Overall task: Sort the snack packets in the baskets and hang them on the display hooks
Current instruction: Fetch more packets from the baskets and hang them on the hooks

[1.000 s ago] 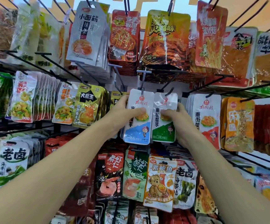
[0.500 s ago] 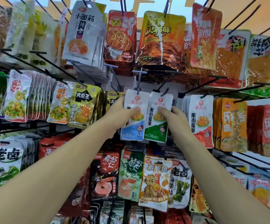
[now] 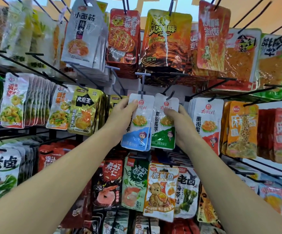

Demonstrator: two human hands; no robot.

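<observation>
- The blue-bottomed packet (image 3: pixel 137 122) hangs in the middle row of the rack, its top hole threaded on a grey hook (image 3: pixel 143 81), with more of its kind stacked just behind it
- The left hand (image 3: pixel 120 119) grasps this stack at its left edge, thumb pressed on the front near the top and fingers out of sight behind
- The green-bottomed packet (image 3: pixel 164 122) hangs touching the blue one on its right, on a black hook (image 3: pixel 170 97)
- The right hand (image 3: pixel 179 122) pinches it from the right side, thumb on the front below the red logo
- Both packets are white on top with a picture of yellow food in the middle and a small cartoon figure on the coloured lower part
- Just right hang red-bottomed packets (image 3: pixel 206 125) of the same make, then an orange noodle packet (image 3: pixel 241 130)
- To the left a gold and black packet (image 3: pixel 84 112) hangs partly behind the left wrist
- Below, a packet with a bear (image 3: pixel 161 191) overlaps its neighbours
- Above, a yellow and orange packet (image 3: pixel 166 39) hangs low over the grey hook
- Long black hooks jut out from the rack on every row, and an orange and pale wall (image 3: pixel 153 4) shows above
</observation>
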